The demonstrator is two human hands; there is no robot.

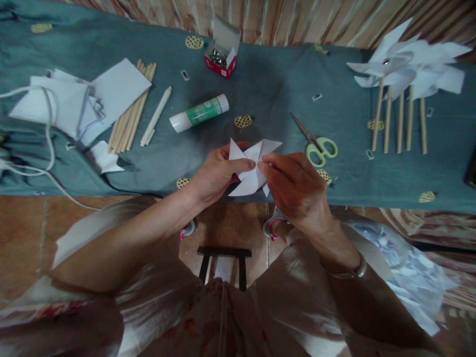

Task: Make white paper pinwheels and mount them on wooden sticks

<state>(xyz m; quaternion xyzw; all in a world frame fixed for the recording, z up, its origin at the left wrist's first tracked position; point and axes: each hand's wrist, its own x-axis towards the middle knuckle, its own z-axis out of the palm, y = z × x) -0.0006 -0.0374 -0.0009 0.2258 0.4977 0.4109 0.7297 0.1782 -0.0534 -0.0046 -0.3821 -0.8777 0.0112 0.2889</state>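
A white paper pinwheel, its blades folded in toward the middle, is held over the near edge of the table. My left hand grips it from the left, with the thumb pressed near its centre. From the right, my right hand pinches at the centre, fingertips together. Whether a pin sits between those fingertips is hidden. Just right of my right hand lie scissors with pale green handles, blades slightly apart. A glue stick with a green label lies beyond my left hand.
A red box of shiny metal pins stands open at the back. Finished pinwheels on wooden sticks lie at right. At left are wooden sticks, a white pen, paper sheets and a white cable. A plastic bag holds paper scraps.
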